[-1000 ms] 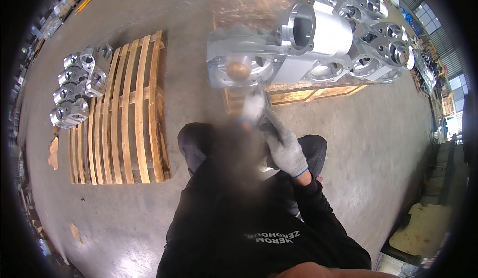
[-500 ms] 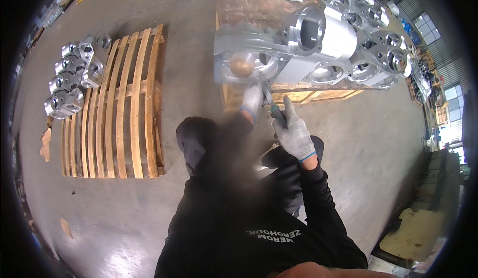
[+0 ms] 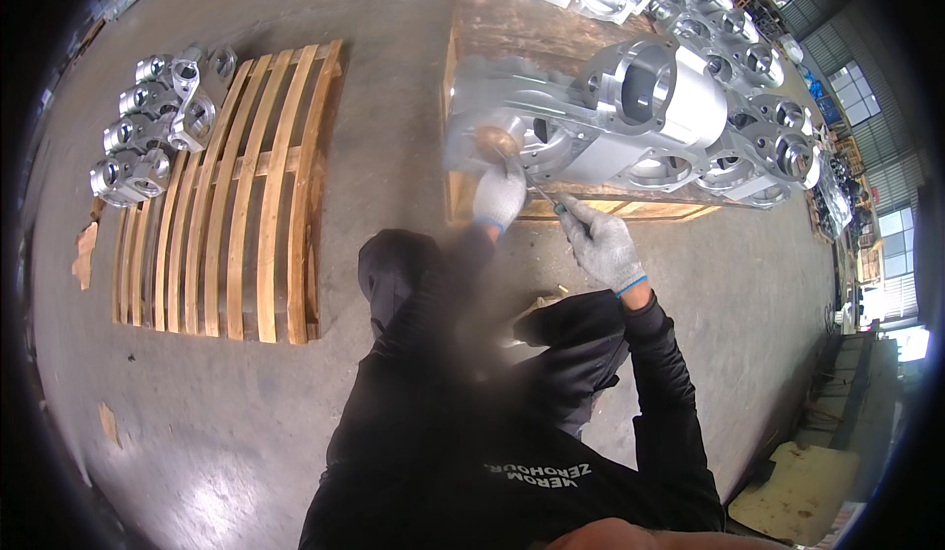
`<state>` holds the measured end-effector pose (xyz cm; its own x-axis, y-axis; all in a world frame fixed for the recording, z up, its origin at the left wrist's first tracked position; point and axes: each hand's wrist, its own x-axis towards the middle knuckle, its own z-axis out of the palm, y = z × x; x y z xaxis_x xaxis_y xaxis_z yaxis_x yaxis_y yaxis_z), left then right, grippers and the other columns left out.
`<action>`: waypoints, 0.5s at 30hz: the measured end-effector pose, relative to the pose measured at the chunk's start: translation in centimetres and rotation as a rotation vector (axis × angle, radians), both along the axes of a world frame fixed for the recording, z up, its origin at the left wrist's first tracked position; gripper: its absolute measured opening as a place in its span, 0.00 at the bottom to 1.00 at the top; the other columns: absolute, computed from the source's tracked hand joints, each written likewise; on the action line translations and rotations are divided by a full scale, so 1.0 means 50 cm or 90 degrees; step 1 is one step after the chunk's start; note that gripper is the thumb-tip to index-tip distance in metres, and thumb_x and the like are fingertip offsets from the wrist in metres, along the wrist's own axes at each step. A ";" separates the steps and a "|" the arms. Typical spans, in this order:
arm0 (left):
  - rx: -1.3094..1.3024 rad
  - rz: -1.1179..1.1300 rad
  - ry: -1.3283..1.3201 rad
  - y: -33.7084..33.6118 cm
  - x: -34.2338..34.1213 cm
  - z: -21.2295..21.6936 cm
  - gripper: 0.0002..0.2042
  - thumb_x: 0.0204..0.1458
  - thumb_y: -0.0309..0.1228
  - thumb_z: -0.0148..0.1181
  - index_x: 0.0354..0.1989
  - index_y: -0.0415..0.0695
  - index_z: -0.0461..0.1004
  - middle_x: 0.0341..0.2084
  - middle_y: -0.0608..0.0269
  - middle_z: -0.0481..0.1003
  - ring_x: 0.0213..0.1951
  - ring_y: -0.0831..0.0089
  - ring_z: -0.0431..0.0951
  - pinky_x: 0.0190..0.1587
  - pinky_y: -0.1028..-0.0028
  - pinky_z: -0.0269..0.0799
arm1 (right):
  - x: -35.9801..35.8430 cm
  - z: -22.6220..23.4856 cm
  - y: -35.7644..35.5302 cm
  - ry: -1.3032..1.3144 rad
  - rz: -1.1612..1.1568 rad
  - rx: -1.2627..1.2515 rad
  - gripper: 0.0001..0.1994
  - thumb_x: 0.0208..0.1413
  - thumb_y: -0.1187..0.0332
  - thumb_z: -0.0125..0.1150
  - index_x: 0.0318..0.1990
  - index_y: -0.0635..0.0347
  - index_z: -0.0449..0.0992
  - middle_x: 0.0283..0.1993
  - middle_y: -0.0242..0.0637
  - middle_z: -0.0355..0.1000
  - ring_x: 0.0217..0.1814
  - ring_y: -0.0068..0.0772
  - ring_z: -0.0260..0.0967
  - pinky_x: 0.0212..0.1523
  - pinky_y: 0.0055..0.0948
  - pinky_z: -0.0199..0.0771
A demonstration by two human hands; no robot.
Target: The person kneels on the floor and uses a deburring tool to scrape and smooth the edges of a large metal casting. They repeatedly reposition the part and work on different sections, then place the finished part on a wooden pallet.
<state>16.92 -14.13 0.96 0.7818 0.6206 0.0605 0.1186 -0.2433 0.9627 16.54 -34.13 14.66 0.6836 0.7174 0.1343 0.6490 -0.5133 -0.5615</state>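
My gloved right hand (image 3: 602,243) is closed round the green-ended handle of a slim, file-like metal tool (image 3: 539,194). The shaft slants up and left toward the near edge of a silver machined metal housing (image 3: 596,161). My gloved left hand (image 3: 500,195) is closed by the shaft's far end, its fingers seemingly pinching it; their tips are partly blurred. The housing lies on a wooden-topped platform and has a wide round bore and flanged openings. A brownish hazy blot covers part of its left end.
More silver housings (image 3: 724,67) crowd the wooden platform (image 3: 507,23) behind and to the right. On the left, a slatted wooden pallet (image 3: 246,186) lies on the concrete floor (image 3: 394,136), with several metal parts (image 3: 148,136) at its far left. A yellowish board (image 3: 797,491) is at lower right.
The view has shifted, so the housing and pallet sit differently in the picture. My right hand has moved a little away from my left, and more of the tool's shaft shows between them.
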 end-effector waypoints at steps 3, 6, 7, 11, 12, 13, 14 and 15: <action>-0.014 0.013 0.050 0.019 -0.020 0.030 0.34 0.70 0.57 0.37 0.40 0.36 0.83 0.33 0.34 0.81 0.44 0.32 0.80 0.49 0.45 0.73 | 0.017 0.014 0.025 -0.130 0.057 0.040 0.16 0.65 0.66 0.64 0.57 0.62 0.82 0.37 0.53 0.81 0.35 0.48 0.82 0.39 0.40 0.79; -0.160 -0.003 0.069 0.022 -0.028 0.042 0.34 0.70 0.55 0.37 0.38 0.35 0.82 0.32 0.34 0.81 0.44 0.32 0.80 0.48 0.45 0.73 | 0.032 0.031 0.038 -0.054 0.036 -0.025 0.17 0.57 0.69 0.65 0.54 0.60 0.83 0.49 0.57 0.80 0.51 0.58 0.80 0.51 0.43 0.80; -0.161 0.013 0.046 0.020 -0.022 0.041 0.34 0.70 0.55 0.37 0.38 0.35 0.82 0.32 0.34 0.81 0.43 0.33 0.80 0.48 0.46 0.73 | 0.038 0.037 0.041 -0.086 0.060 -0.049 0.17 0.57 0.68 0.66 0.53 0.59 0.83 0.47 0.56 0.80 0.49 0.58 0.80 0.49 0.44 0.80; -0.131 0.103 -0.053 -0.015 0.001 0.022 0.33 0.70 0.52 0.39 0.38 0.33 0.82 0.30 0.34 0.81 0.40 0.36 0.82 0.46 0.47 0.75 | 0.066 0.080 0.033 -0.200 0.128 -0.104 0.14 0.58 0.68 0.68 0.51 0.60 0.85 0.40 0.53 0.81 0.40 0.55 0.81 0.42 0.43 0.80; -0.053 0.103 -0.055 -0.026 0.004 0.016 0.32 0.71 0.52 0.39 0.38 0.33 0.82 0.29 0.36 0.81 0.38 0.38 0.83 0.44 0.48 0.75 | 0.073 0.090 0.030 -0.218 0.159 -0.111 0.14 0.59 0.68 0.69 0.51 0.60 0.85 0.38 0.53 0.81 0.37 0.54 0.81 0.40 0.42 0.80; 0.026 0.101 -0.058 -0.040 0.004 0.010 0.32 0.71 0.52 0.40 0.38 0.32 0.81 0.28 0.37 0.81 0.37 0.41 0.83 0.43 0.50 0.75 | 0.082 0.101 0.026 -0.229 0.175 -0.109 0.13 0.59 0.68 0.69 0.50 0.60 0.85 0.38 0.52 0.82 0.36 0.54 0.81 0.39 0.42 0.79; 0.007 0.105 -0.050 -0.051 0.006 0.006 0.32 0.71 0.51 0.40 0.37 0.31 0.80 0.26 0.38 0.81 0.35 0.43 0.84 0.42 0.51 0.75 | 0.089 0.108 0.024 -0.240 0.206 -0.106 0.13 0.59 0.68 0.69 0.50 0.60 0.85 0.37 0.51 0.82 0.35 0.54 0.81 0.38 0.43 0.79; -0.013 0.109 -0.042 -0.056 0.007 0.002 0.32 0.71 0.51 0.41 0.36 0.31 0.80 0.25 0.40 0.80 0.33 0.45 0.84 0.40 0.52 0.75 | 0.095 0.112 0.023 -0.254 0.220 -0.105 0.13 0.59 0.67 0.69 0.50 0.59 0.86 0.36 0.50 0.82 0.34 0.53 0.80 0.38 0.43 0.79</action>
